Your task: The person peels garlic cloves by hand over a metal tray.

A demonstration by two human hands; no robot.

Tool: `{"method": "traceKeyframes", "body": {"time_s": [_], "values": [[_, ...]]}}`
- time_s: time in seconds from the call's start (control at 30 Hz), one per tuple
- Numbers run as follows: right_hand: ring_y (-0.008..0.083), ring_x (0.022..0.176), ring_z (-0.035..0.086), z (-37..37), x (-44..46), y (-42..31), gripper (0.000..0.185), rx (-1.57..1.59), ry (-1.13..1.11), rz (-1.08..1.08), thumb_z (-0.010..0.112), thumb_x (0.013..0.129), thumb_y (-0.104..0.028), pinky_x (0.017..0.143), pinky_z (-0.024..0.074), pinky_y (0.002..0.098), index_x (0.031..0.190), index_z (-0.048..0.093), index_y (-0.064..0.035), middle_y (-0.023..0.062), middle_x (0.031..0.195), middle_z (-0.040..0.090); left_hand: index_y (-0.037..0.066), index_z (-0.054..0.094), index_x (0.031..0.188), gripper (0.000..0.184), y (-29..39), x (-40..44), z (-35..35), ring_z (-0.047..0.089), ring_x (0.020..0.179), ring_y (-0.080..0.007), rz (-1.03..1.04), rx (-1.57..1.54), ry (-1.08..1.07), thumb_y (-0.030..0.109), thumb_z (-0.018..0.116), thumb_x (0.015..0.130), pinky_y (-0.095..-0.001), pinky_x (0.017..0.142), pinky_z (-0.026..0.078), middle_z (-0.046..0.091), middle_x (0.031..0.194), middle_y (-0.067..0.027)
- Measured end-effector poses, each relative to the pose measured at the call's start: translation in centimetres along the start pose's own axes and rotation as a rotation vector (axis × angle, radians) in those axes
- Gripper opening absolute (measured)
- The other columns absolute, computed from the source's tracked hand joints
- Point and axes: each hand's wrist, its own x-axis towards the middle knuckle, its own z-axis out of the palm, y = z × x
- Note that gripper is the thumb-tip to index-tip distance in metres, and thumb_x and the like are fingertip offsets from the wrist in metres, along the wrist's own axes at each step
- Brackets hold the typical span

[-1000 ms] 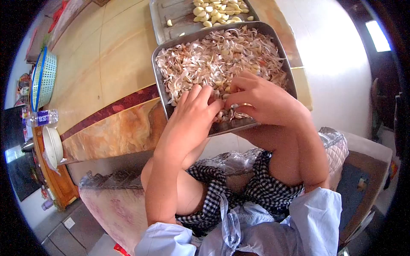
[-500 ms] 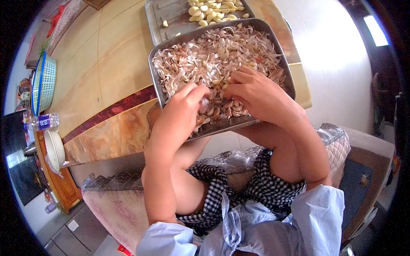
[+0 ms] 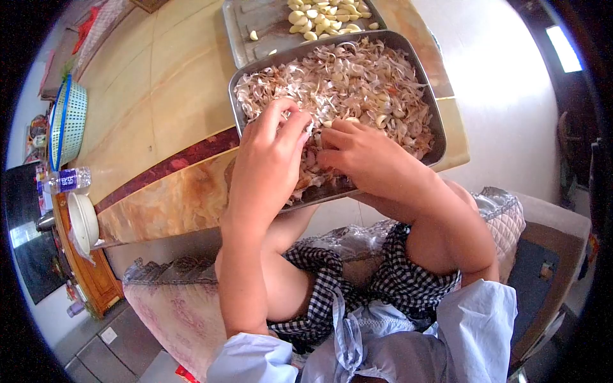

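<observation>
A metal tray [image 3: 438,127] full of loose garlic skins [image 3: 357,76] and cloves sits in front of me, its near edge above my knees. Over its left part, my left hand [image 3: 276,147] is closed in a pinch on a pale garlic clove [image 3: 309,129], mostly covered by the fingers. My right hand [image 3: 361,153] is just to the right, close to the left fingertips. Its fingers are curled down at the garlic, and what they hold is hidden. A garlic clove [image 3: 381,120] with light skin lies in the heap beyond the right hand.
Behind stands a second metal tray [image 3: 239,32] with peeled garlic cloves [image 3: 325,18]. Both trays rest on a stone-patterned table [image 3: 191,83]. A plastic basket [image 3: 69,121], a water bottle [image 3: 69,180] and a white bowl [image 3: 83,217] are at the left.
My right hand has moved left, closer to my left hand. The left hand has risen slightly, its fingers further up over the skins. The view has shifted a little.
</observation>
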Motion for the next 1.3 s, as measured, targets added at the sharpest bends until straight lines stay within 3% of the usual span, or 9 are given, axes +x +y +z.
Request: {"method": "traceKeyframes", "body": {"time_s": [0.27, 0.33, 0.4, 0.47, 0.6, 0.63, 0.73, 1.13, 1.3], "values": [[0.0208, 0.088, 0.049, -0.5, -0.1, 0.5, 0.019, 0.236, 0.183, 0.138, 0.058, 0.068, -0.003, 0.077, 0.0426, 0.0295, 0.086, 0.054, 0.0002, 0.0073, 0.087, 0.050, 0.003, 0.055, 0.091, 0.016, 0.0, 0.0, -0.3, 0.053, 0.083, -0.0251, 0.001, -0.003, 0.129, 0.003, 0.055, 0.075, -0.0362, 0.074, 0.042, 0.049, 0.097, -0.0080], [0.0133, 0.084, 0.051, -2.6, 0.2, 0.3, 0.015, 0.939, 0.169, 0.453, 0.055, 0.078, -0.003, 0.074, 0.0431, 0.0244, 0.092, 0.052, 0.0025, 0.0051, 0.087, 0.053, 0.004, 0.055, 0.090, 0.014, 0.2, 0.1, -0.4, 0.053, 0.084, -0.0256, -0.026, 0.010, 0.228, 0.003, 0.054, 0.076, -0.0358, 0.075, 0.042, 0.049, 0.098, -0.0078], [0.0084, 0.079, 0.052, -2.9, 0.0, 0.8, 0.015, 1.370, 0.300, 0.424, 0.052, 0.084, -0.008, 0.071, 0.0436, 0.0221, 0.094, 0.051, 0.0026, 0.0038, 0.086, 0.055, 0.005, 0.054, 0.091, 0.016, 0.3, 0.3, -0.3, 0.053, 0.085, -0.0264, -0.036, -0.002, 0.242, 0.002, 0.054, 0.076, -0.0356, 0.075, 0.042, 0.050, 0.097, -0.0084], [0.0075, 0.077, 0.053, -3.6, 0.0, 0.6, 0.016, 1.456, 0.397, 0.478, 0.055, 0.082, -0.010, 0.070, 0.0442, 0.0209, 0.092, 0.054, 0.0034, 0.0030, 0.084, 0.057, 0.004, 0.053, 0.093, 0.017, 0.6, 0.5, 0.0, 0.053, 0.083, -0.0276, 0.008, -0.011, 0.281, 0.002, 0.054, 0.075, -0.0361, 0.074, 0.043, 0.051, 0.094, -0.0092], [0.0076, 0.078, 0.053, -3.9, -0.4, 0.7, 0.017, 1.378, 0.464, 0.522, 0.057, 0.081, -0.010, 0.071, 0.0441, 0.0209, 0.093, 0.055, 0.0031, 0.0028, 0.084, 0.058, 0.003, 0.052, 0.102, 0.019, 3.1, 0.5, 0.0, 0.053, 0.094, -0.0167, -0.224, -0.455, 0.192, 0.006, 0.050, 0.083, -0.0284, 0.079, 0.042, 0.055, 0.098, -0.0112], [0.0074, 0.077, 0.053, -3.9, -0.4, 0.7, 0.018, 1.362, 0.493, 0.530, 0.058, 0.080, -0.010, 0.070, 0.0439, 0.0204, 0.092, 0.056, 0.0031, 0.0025, 0.084, 0.058, 0.004, 0.050, 0.105, 0.027, 2.9, 0.6, 0.8, 0.054, 0.078, -0.0166, -0.119, -0.531, 0.268, 0.005, 0.056, 0.079, -0.0271, 0.063, 0.043, 0.053, 0.089, -0.0091], [0.0064, 0.075, 0.053, -3.8, -0.5, 0.7, 0.018, 1.345, 0.521, 0.525, 0.059, 0.080, -0.011, 0.068, 0.0434, 0.0194, 0.090, 0.057, 0.0029, 0.0018, 0.082, 0.058, 0.005, 0.049, 0.107, 0.034, 3.4, 1.0, 1.3, 0.054, 0.075, -0.0161, -0.067, -0.622, 0.304, 0.003, 0.060, 0.075, -0.0264, 0.062, 0.043, 0.054, 0.085, -0.0084], [0.0039, 0.067, 0.050, -4.9, -0.9, -0.5, 0.016, 1.345, 0.424, 0.581, 0.057, 0.082, -0.014, 0.058, 0.0412, 0.0181, 0.080, 0.058, 0.0012, -0.0009, 0.070, 0.056, 0.002, 0.056, 0.097, 0.026, 3.9, 0.7, 1.1, 0.057, 0.070, -0.0198, 0.134, -0.308, 0.322, -0.004, 0.060, 0.071, -0.0272, 0.059, 0.045, 0.056, 0.079, -0.0090], [0.0056, 0.065, 0.050, -4.5, -0.9, -0.5, 0.018, 1.388, 0.443, 0.560, 0.056, 0.082, -0.015, 0.057, 0.0410, 0.0202, 0.080, 0.056, 0.0026, 0.0004, 0.070, 0.056, 0.001, 0.055, 0.098, 0.018, 4.5, 0.3, 0.9, 0.059, 0.065, -0.0106, -0.156, -0.736, 0.251, 0.000, 0.055, 0.080, -0.0226, 0.058, 0.047, 0.061, 0.084, -0.0085]]}}
